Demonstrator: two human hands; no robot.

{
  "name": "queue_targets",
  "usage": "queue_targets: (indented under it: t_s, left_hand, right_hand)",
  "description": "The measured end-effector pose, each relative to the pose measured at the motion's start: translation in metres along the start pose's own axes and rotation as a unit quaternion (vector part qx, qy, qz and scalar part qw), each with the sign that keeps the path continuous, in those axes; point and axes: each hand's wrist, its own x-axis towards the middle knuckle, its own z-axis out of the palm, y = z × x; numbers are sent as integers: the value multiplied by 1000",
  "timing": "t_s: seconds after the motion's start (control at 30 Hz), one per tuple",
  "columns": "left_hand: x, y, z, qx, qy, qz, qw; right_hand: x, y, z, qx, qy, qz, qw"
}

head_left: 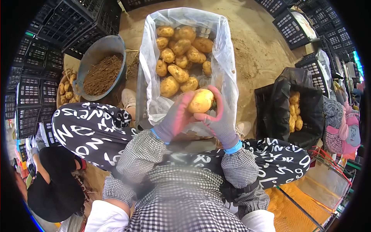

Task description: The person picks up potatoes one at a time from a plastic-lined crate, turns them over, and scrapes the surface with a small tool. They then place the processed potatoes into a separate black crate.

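Observation:
My left hand (176, 118), in a grey and pink glove, is closed on the left side of a large pale potato (201, 101). On its other side my right hand (221, 120), gloved the same way, curls its fingers and thumb round it. Both hands hold this potato over the near end of a crate lined with clear plastic film (227, 58). Inside the crate several brown potatoes (181, 47) lie in a loose heap, mostly toward the far end and left side.
To the left stands a blue-grey tub of soil (103, 75), with more potatoes (68, 91) beside it. A black-lined crate (270, 102) at right holds potatoes. Black crates (73, 23) are stacked at upper left. Another person (56, 183) is at lower left.

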Motion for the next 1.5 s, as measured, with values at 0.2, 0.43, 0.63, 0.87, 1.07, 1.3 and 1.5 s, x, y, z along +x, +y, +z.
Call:
queue_targets:
  t_s: [0.2,0.43,0.63,0.87,1.07,1.3,1.5]
  left_hand:
    - [-1,2,4,63,-17,20,998]
    - [1,0,8,-75,16,-29,997]
    - [13,-2,8,154,31,-8,988]
    - [145,22,-51,456,220,116,854]
    - [219,130,-86,782,322,152,511]
    - [258,176,-110,825,291,58,481]
    - [190,187,-77,508,194,20,839]
  right_hand:
    - [-1,-14,-3,-161,7,-10,987]
    - [3,-20,7,2,-35,49,998]
    - [11,-18,-20,-162,181,-71,967]
    - [41,49,-276,-394,478,65,782]
    - [-62,169,-380,-279,426,357,783]
    - [31,23,-262,-227,444,73,864]
    - [42,-20,-127,-15,320,85,943]
